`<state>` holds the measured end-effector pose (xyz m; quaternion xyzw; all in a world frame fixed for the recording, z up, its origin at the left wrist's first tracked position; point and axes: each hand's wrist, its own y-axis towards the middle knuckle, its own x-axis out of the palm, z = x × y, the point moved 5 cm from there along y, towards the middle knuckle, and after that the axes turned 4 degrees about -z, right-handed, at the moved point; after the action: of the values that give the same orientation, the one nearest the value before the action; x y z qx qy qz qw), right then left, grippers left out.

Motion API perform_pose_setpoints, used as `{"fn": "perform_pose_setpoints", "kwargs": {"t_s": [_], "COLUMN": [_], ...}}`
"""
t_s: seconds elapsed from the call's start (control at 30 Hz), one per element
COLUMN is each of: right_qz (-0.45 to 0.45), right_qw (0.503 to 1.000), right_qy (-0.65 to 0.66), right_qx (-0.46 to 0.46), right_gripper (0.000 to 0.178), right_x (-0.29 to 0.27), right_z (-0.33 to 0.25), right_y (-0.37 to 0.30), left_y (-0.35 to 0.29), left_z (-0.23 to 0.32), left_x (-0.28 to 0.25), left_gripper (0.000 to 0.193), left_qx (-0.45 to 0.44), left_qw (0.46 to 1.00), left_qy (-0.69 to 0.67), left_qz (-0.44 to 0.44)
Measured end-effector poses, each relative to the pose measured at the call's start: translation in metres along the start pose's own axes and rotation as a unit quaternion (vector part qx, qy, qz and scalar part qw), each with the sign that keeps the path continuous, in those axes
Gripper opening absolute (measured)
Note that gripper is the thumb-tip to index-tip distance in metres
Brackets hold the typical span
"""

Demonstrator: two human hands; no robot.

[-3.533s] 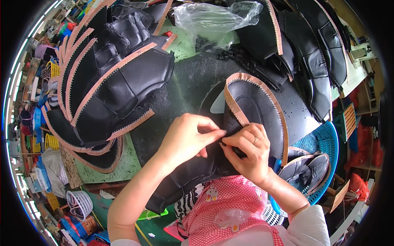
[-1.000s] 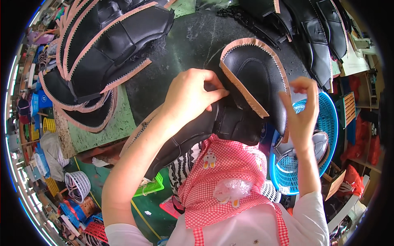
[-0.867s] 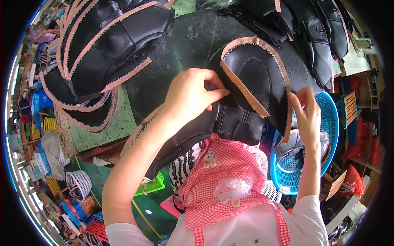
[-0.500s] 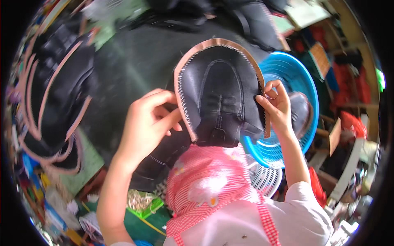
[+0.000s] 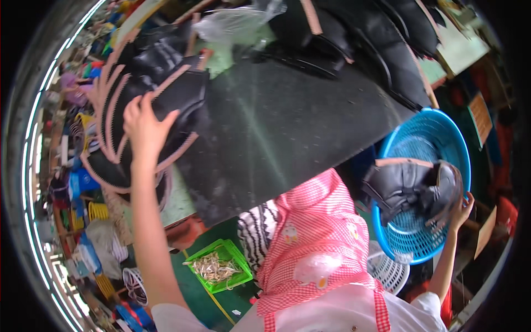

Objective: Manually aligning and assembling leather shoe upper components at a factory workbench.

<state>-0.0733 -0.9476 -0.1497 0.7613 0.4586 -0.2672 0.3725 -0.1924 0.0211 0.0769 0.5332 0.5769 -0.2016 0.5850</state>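
Note:
My left hand [image 5: 145, 126] reaches over a pile of black leather shoe uppers at the left, thumb stretched away from the fingers. Its fingertips lie by the tan edge strip of the top upper [image 5: 182, 95]; whether they touch it is hard to tell. On the right, my right hand [image 5: 462, 211] is at the rim of a blue plastic basket [image 5: 468, 152], fingers apart. Beside it, black uppers [image 5: 406, 180] with a tan edge rest in the basket, one leaning against the other. Part of that hand is hidden behind the rim.
A dark table [image 5: 265, 133] lies ahead, with more black pieces [image 5: 381, 50] and clear plastic film [image 5: 238, 25] at its far side. Below stand a green tray [image 5: 243, 265] of scraps and a white basket [image 5: 395, 276]. My lap has a red checked apron [image 5: 326, 232].
The upper that both hands held up in front of me has gone to the blue basket with my right hand. My left hand has moved left to the pile. The view has shifted.

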Motion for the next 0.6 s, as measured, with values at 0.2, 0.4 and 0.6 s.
{"fn": "perform_pose_setpoints", "kwargs": {"t_s": [0.2,0.4,0.6], "right_qz": [-0.2,-0.449,-0.209], "right_qw": [0.931,0.775,0.766], "right_qy": [0.273,0.296,0.242], "right_qx": [-0.136,-0.332,-0.557], "right_gripper": [0.019,0.023,0.022], "right_x": [0.095,0.166,0.258], "right_z": [-0.31,-0.571,-0.695], "right_y": [-0.014,-0.088,-0.087], "left_y": [-0.016,-0.055,-0.074], "left_z": [0.01,0.036,0.082], "left_x": [-0.015,-0.005,-0.024], "left_gripper": [0.062,0.061,0.046], "left_qx": [-0.023,-0.004,-0.019], "left_qw": [0.997,0.941,0.896], "left_qy": [-0.071,-0.334,-0.406], "left_qz": [0.027,-0.046,-0.179]}}
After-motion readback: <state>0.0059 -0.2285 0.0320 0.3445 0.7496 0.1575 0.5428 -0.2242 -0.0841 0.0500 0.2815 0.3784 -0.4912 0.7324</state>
